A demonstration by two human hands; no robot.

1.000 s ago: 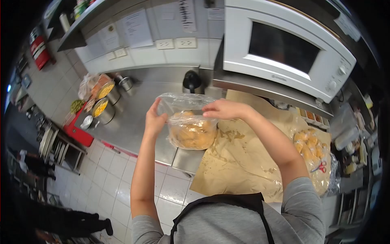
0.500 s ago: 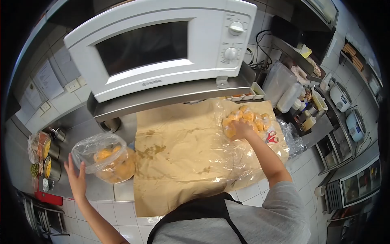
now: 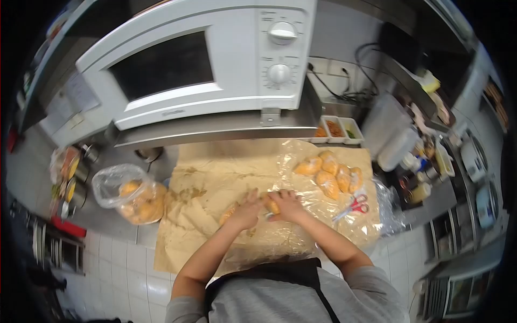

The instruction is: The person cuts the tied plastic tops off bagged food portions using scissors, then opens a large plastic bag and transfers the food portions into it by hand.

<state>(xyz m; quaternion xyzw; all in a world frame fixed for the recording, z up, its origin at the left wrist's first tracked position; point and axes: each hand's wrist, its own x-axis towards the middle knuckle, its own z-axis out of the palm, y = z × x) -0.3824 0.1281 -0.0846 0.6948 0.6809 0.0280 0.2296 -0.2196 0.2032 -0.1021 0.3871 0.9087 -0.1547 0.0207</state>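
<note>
Both hands are low over the brown paper [image 3: 204,161] in front of me. Under the fingers of my left hand [image 3: 245,213] lies a small orange bundle [image 3: 228,214], partly covered. My right hand [image 3: 287,205] has its fingers spread over another orange bundle [image 3: 273,205]. Several orange bundles in clear plastic [image 3: 327,183] lie on the right part of the paper, with red-handled scissors [image 3: 357,204] below them. At the left stands an open clear bag [image 3: 141,202] with more orange bundles inside.
A white microwave [image 3: 242,59] sits on a steel shelf [image 3: 215,133] above the paper's back edge. Small white trays of food [image 3: 336,131] are at the back right, bottles [image 3: 417,192] further right. Metal pots [image 3: 75,191] stand far left.
My right hand has left the pile at the right and come to the middle. My left hand has moved from the bag to the paper. The pile holds fewer bundles.
</note>
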